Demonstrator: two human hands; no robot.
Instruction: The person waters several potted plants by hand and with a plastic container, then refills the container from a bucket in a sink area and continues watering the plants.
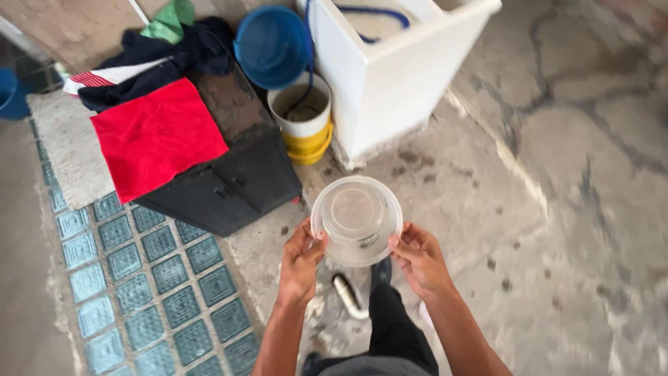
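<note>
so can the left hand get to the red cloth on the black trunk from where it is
Probably not as things stand: the left hand is gripping the clear plastic bowl together with the right hand, and the red cloth lies well off on the black trunk, though nothing blocks the way.

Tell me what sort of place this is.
Probably a home laundry or wash area: a white washing machine, buckets and heaped clothes on a rough concrete floor.

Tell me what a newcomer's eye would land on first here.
First, the clear plastic bowl at centre, held at its rim by the left hand and the right hand above the concrete floor. Next, the bright red cloth lies draped over a black trunk at upper left, with a blue basin behind it.
</note>
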